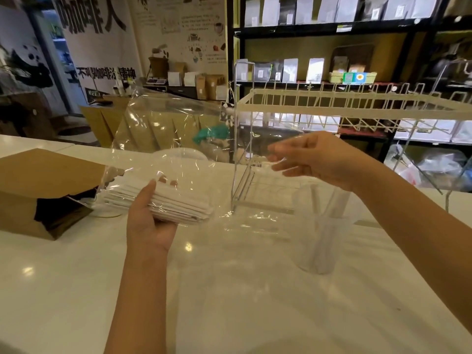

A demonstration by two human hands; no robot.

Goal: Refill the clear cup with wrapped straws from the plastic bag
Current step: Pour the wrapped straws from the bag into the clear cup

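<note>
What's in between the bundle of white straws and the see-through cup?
In the head view, loose clear film of the plastic bag lies on the white counter between the wrapped straws and the clear cup, nothing else.

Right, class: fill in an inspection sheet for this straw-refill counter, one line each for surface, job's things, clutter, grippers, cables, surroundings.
Surface: white counter, glossy.
Job's things: plastic bag open, lifted; wrapped straws bundled inside; clear cup upright, a few straws in it.
Clutter: cardboard box at left; wire rack behind.
Grippers: left hand has a grip on the bundle through the bag; right hand pinches the bag's edge.
Cables: nothing seen.
Surroundings: shelves of pouches.
</note>
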